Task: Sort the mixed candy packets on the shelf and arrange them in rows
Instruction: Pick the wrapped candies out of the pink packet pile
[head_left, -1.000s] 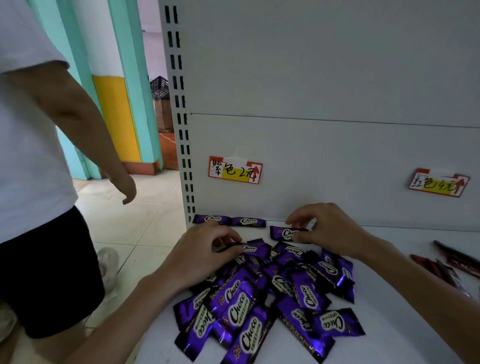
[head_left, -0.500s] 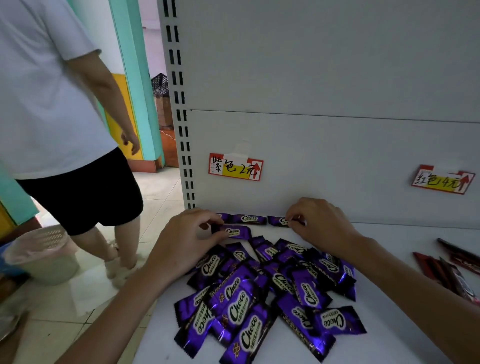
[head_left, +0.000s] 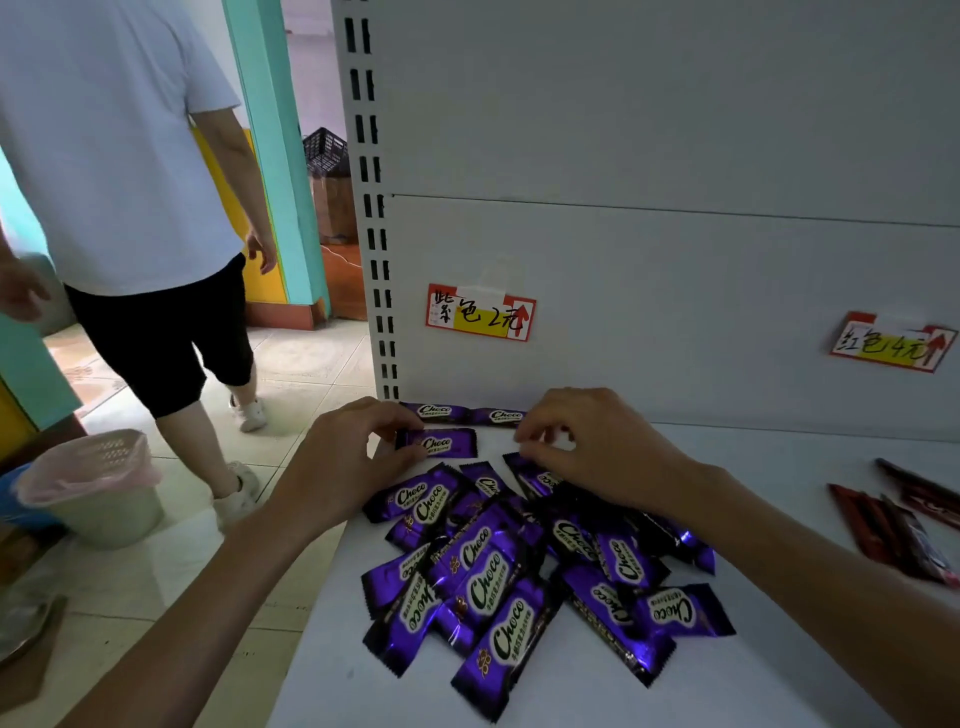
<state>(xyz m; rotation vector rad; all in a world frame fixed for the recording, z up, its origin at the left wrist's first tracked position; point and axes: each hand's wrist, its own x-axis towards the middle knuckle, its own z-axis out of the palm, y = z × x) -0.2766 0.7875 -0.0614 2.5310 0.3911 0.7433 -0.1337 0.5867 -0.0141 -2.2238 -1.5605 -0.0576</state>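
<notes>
Purple foil "Choco" sweets are sorted on a white metal shelf (head_left: 779, 467). At centre frame the left hand (head_left: 353, 457) pinches the left end of one packet (head_left: 439, 443) between thumb and curled fingers. It holds the packet flat just in front of a row (head_left: 467, 414) of two packets lying end to end against the back panel (head_left: 675, 312). The right hand (head_left: 597, 447), just right of it, has its fingers curled down by the row's right end; whether they pinch anything cannot be told. The unsorted pile (head_left: 519, 571) sprawls at lower centre, packets overlapping at all angles. Red packets (head_left: 893, 525) lie well apart at the right edge.

The step in hand appears to be starting a second row. Done well, the packet goes down parallel to the row, with its left end level with the one behind. It should sit lettering upright, close in front without riding over.

The wrappers are glossy, crinkled film with serrated crimped ends, slim and rectangular. They will likely slide on the smooth painted shelf, so a light press on release should help. The next packet is best lifted off the pile's top, not dragged from beneath.

A handwritten purple tag (head_left: 480, 312) and red tag (head_left: 891, 343) are taped to the panel. At upper left a bystander (head_left: 104, 156) in a white shirt stands by a lined bin (head_left: 98, 488).
</notes>
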